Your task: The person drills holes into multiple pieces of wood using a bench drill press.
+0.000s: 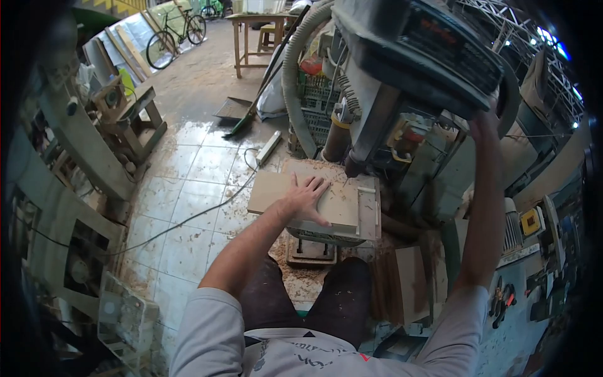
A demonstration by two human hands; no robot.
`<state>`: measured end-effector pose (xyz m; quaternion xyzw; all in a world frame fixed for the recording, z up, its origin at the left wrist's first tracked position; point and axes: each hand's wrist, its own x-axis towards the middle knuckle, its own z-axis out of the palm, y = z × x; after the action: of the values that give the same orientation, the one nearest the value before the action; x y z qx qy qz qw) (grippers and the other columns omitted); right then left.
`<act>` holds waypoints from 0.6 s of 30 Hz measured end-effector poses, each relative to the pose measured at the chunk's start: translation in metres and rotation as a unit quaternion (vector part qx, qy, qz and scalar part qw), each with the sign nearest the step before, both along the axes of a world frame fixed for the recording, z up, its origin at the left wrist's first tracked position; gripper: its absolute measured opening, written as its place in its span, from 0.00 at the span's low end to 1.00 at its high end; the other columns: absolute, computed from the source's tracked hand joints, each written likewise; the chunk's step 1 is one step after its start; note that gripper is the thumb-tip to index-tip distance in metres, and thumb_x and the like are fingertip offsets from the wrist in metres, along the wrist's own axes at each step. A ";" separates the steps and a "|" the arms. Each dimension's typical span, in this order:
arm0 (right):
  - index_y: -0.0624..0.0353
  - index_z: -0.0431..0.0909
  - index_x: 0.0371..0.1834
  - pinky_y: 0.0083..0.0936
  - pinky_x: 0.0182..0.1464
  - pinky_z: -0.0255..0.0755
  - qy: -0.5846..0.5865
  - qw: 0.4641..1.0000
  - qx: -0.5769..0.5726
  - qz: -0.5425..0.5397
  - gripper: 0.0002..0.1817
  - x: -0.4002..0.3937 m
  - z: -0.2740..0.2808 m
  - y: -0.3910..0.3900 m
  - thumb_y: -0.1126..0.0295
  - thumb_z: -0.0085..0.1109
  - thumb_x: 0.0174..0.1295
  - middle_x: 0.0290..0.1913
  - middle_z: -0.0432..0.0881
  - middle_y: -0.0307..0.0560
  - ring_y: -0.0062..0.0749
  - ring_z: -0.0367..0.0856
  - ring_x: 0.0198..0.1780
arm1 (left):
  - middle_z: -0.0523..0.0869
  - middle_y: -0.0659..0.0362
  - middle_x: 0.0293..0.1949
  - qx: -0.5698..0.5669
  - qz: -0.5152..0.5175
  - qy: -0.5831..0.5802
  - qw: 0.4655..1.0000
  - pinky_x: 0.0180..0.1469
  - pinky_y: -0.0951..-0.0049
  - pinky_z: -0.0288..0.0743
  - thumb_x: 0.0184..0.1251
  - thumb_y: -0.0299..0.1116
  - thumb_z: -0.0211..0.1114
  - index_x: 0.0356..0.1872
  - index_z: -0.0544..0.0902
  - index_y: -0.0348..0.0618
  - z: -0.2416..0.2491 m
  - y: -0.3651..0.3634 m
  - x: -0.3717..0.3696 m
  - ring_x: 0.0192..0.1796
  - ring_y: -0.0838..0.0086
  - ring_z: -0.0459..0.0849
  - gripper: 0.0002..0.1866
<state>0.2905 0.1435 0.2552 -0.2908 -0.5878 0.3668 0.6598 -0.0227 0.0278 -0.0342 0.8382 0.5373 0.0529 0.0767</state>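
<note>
- The person stands at a drill press (402, 69), looking down over their own grey sleeves and dark, dust-flecked trousers.
- The left hand (306, 196) lies flat on a wooden board (276, 191), fingers spread and pressing down on it; it grips nothing, it only pins the board in place.
- The board rests on the machine's table (369, 217), its left end sticking out past the table edge over the floor.
- A curved pencil line shows on the board just right of the left hand's fingertips.
- The right hand (487, 116) is raised high at the right side of the machine head; from where I stand I cannot tell whether its fingers are closed on a handle or just resting there, since the housing hides them.
- The drill column and chuck (355, 164) come down to the back edge of the board, with wood shavings heaped around that spot.
- A ribbed grey hose (294, 69) arcs up beside the machine on its left.
- The tiled floor (188, 207) is strewn with sawdust, and a cable (207, 210) snakes across it to a power strip (269, 147).
- A broom and dustpan (235, 110) lean further back, near a wooden table (248, 38).
- A bicycle (176, 34) stands against the far wall.
- More cut wooden pieces (405, 283) stand on edge by the person's right leg.
</note>
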 end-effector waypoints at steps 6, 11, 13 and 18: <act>0.62 0.64 0.65 0.26 0.60 0.67 0.014 0.997 -0.067 0.028 0.21 -0.020 -0.043 -0.026 0.66 0.45 0.72 0.60 0.74 0.41 0.26 0.73 0.58 | 0.58 0.43 0.70 -0.013 -0.004 -0.011 1.000 0.68 0.28 0.38 0.33 0.75 0.66 0.74 0.51 0.41 0.009 -0.003 0.001 0.73 0.51 0.55 0.68; 0.61 0.56 0.71 0.31 0.63 0.66 -0.165 0.984 0.026 0.066 0.29 -0.008 -0.135 -0.128 0.72 0.53 0.68 0.63 0.70 0.49 0.33 0.73 0.59 | 0.62 0.40 0.66 -0.047 -0.051 0.012 0.998 0.70 0.45 0.49 0.34 0.73 0.67 0.72 0.56 0.38 0.026 -0.032 -0.003 0.70 0.50 0.60 0.66; 0.61 0.55 0.71 0.33 0.65 0.64 -0.171 0.980 -0.034 0.101 0.31 -0.006 -0.179 -0.189 0.71 0.55 0.66 0.65 0.68 0.49 0.35 0.71 0.61 | 0.62 0.40 0.66 -0.070 -0.055 -0.007 0.996 0.70 0.47 0.50 0.34 0.73 0.67 0.72 0.56 0.38 0.034 -0.050 -0.007 0.69 0.50 0.61 0.65; 0.56 0.45 0.76 0.35 0.67 0.62 -0.124 0.943 -0.253 0.177 0.39 -0.020 -0.280 -0.264 0.73 0.57 0.65 0.68 0.62 0.54 0.38 0.63 0.69 | 0.68 0.43 0.64 -0.197 -0.061 -0.201 0.958 0.66 0.60 0.60 0.36 0.72 0.68 0.74 0.55 0.41 0.047 -0.084 -0.024 0.67 0.53 0.66 0.65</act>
<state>0.2709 -0.1201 -0.0245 -0.3825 -0.5951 0.5750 0.4110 -0.0468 -0.0560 0.0130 0.8095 0.4588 0.1084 0.3499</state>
